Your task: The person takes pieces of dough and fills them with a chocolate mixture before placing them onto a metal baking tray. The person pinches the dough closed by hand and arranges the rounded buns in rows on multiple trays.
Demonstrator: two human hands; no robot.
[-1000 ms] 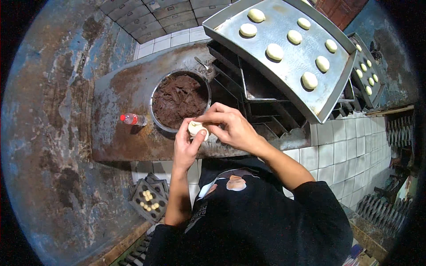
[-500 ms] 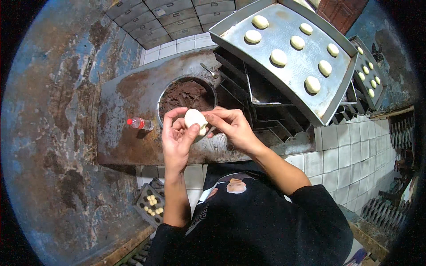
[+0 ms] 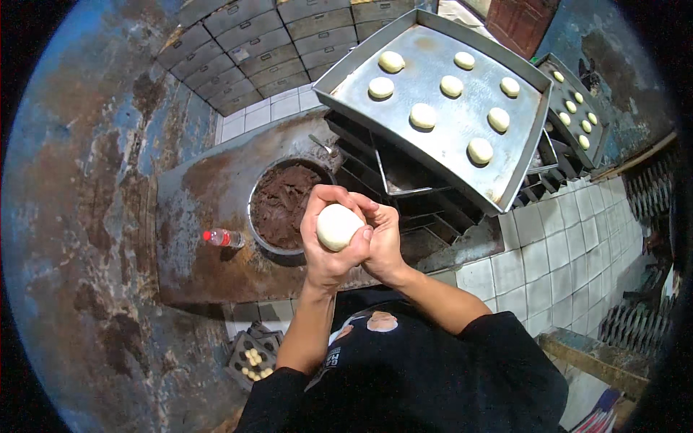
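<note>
A smooth white dough ball [image 3: 336, 227] sits cupped in my left hand [image 3: 328, 263], whose fingers curl round its back and thumb lies along its front. My right hand [image 3: 384, 242] is closed in against the same ball from the right, fingers bent and partly hidden behind it. Just behind the hands is a steel bowl [image 3: 253, 216] of thick brown paste [image 3: 285, 195]. A large shallow metal tray [image 3: 469, 119] at the upper right bears several pale dough rounds [image 3: 451, 86], spaced apart.
A red-capped plastic bottle [image 3: 227, 239] stands left of the bowl on the worn metal worktop [image 3: 188, 267]; a spoon [image 3: 321, 143] lies behind. Stacked dark trays [image 3: 433, 224] sit under the big tray. Another tray [image 3: 592, 148] of rounds is far right, small pieces [image 3: 254, 361] low left.
The dough, folded and pinched between my fingers earlier, now shows a round smooth face. My right hand has closed in beside my left around it, and the view has shifted.
</note>
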